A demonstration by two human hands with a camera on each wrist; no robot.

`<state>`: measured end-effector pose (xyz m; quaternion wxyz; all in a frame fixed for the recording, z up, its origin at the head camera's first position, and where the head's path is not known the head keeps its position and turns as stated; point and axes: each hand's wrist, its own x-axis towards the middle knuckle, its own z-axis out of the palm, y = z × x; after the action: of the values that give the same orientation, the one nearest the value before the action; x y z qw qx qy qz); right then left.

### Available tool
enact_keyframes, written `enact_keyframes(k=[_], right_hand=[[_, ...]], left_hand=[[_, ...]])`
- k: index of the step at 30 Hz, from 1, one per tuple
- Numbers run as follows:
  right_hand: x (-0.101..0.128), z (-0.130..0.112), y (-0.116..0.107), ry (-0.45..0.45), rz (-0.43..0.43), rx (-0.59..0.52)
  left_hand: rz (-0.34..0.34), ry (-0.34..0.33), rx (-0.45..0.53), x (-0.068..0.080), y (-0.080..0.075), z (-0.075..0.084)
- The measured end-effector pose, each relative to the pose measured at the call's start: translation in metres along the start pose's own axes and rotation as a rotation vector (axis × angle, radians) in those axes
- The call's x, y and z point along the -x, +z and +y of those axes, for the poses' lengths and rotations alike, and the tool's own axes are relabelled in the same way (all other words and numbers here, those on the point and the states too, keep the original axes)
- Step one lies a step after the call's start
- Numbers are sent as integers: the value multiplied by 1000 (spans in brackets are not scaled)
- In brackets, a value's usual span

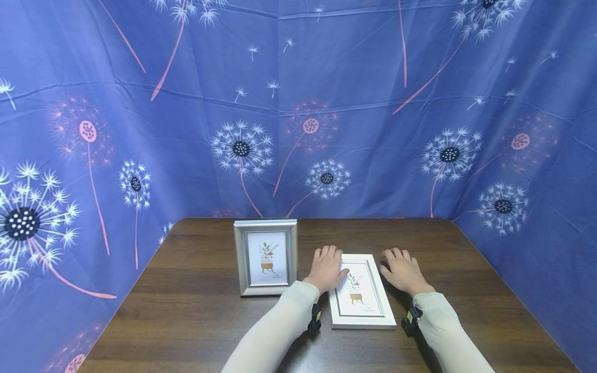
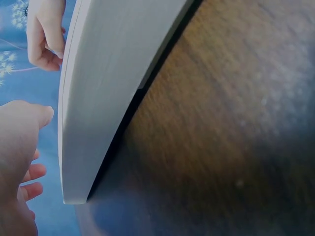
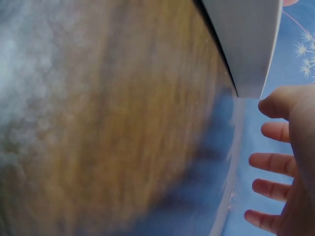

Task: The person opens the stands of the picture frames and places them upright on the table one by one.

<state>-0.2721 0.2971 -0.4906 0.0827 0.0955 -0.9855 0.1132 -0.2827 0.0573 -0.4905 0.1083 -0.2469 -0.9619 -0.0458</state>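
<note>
A white picture frame [image 1: 389, 316] lies face up on the table, showing a print of a plant in an orange pot. At its upper left edge is my left hand [image 1: 326, 268], the thumb overlapping the frame in the head view. My left fingers [image 2: 33, 172] are loosely extended in the left wrist view and grip nothing. Just beyond the frame's right edge, my right hand [image 1: 404, 270] has its fingers spread, holding nothing. The right wrist view has the right thumb [image 3: 273, 102] close by the frame's corner [image 3: 248, 73].
A silver-grey picture frame [image 1: 292, 254] with a similar print stands upright left of my left hand. The brown wooden table [image 1: 196, 311] reaches back to a blue curtain [image 1: 373, 155] with dandelion patterns. Each wrist wears a small black camera [image 1: 410, 321].
</note>
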Motion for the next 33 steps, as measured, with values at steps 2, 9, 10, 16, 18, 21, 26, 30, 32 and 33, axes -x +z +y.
enact_keyframes(k=[2, 9, 10, 16, 18, 21, 26, 30, 32, 33], right_hand=[[0, 0, 0, 5, 1, -5], [-2, 2, 1, 7, 6, 4], [-3, 2, 1, 7, 7, 5], [-4, 1, 1, 9, 6, 11], [-4, 0, 0, 7, 4, 10], [-3, -1, -1, 2, 0, 14], [-1, -2, -1, 0, 2, 18], [-1, -3, -1, -2, 10, 15], [-1, -3, 0, -1, 13, 13], [-1, -3, 0, -2, 13, 13]], left_hand=[[-16, -5, -5, -1, 2, 1], [-64, -13, -6, -6, 6, 1], [-68, -13, -7, -6, 7, 1], [-81, -14, -11, -8, 13, 1], [-82, -12, -12, -9, 15, 1], [-77, -10, -14, -10, 17, 1], [-87, -15, -10, -12, 20, 1], [-93, -20, -21, -13, 21, 0], [-83, -19, -31, -13, 21, 0], [-77, -18, -32, -13, 21, 0]])
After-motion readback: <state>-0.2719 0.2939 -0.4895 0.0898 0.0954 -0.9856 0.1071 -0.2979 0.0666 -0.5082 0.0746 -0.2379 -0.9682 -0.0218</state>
